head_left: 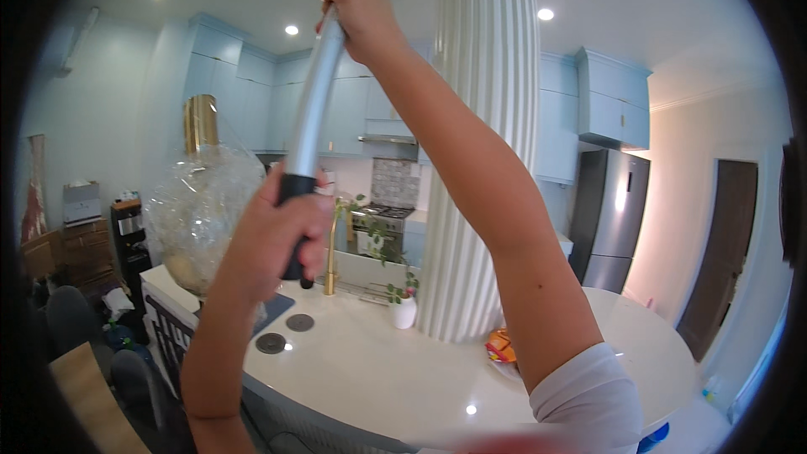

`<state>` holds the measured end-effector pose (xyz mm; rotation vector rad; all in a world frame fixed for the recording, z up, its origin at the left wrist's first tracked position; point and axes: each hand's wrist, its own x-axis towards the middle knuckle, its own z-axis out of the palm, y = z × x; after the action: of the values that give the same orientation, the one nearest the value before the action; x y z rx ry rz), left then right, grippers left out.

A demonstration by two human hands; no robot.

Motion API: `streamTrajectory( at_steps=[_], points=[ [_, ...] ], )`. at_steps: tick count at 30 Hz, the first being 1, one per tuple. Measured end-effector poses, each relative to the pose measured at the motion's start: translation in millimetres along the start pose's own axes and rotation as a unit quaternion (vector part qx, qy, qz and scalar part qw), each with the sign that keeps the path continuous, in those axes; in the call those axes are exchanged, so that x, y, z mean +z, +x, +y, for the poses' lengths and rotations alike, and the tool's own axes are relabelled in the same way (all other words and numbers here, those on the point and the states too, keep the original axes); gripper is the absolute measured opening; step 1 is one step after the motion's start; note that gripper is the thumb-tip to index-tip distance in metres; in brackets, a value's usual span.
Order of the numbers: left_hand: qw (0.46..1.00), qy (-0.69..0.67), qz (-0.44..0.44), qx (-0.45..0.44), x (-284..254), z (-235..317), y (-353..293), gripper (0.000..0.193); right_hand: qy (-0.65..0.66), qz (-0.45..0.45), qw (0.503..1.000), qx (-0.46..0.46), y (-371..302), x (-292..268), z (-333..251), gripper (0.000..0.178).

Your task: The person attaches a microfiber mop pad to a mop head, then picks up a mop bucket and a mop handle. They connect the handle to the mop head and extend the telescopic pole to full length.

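A long pale metallic pole (315, 101) with a black grip at its lower end slants up in front of me, and its top runs out of view. Low on the pole, my left hand (282, 227) is wrapped round the black grip, with black plastic sticking out below the fingers. Higher up, near the picture's upper edge, my right hand (361, 17) is closed around the shaft, its arm stretched up from the right. What the pole carries at its far end is hidden.
Below is a white countertop (361, 370) with a brass faucet (330, 256), a potted plant (403, 311) and an orange snack packet (500, 346). A fluted white column (471, 160) rises from it. Left stands a plastic-wrapped bundle (197, 210); farther right, a fridge (609, 210).
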<state>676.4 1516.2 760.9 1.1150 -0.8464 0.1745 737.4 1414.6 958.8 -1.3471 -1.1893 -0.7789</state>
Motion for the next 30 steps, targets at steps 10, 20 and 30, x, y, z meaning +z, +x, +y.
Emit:
streamTrajectory(
  at_steps=[10,20,30],
  points=[
    [0.839,-0.378,-0.373,-0.115,141,-155,-2,0.022,0.013,-0.014,0.99,0.137,-140,-128,-82,0.07],
    [0.844,-0.374,-0.383,-0.037,369,-166,12,0.034,-0.638,0.181,0.737,0.132,-200,-241,-205,0.067],
    [0.622,-0.581,-0.517,-0.087,420,-93,19,0.047,-0.759,0.191,0.592,0.191,-287,-197,-280,0.067]
  ],
)
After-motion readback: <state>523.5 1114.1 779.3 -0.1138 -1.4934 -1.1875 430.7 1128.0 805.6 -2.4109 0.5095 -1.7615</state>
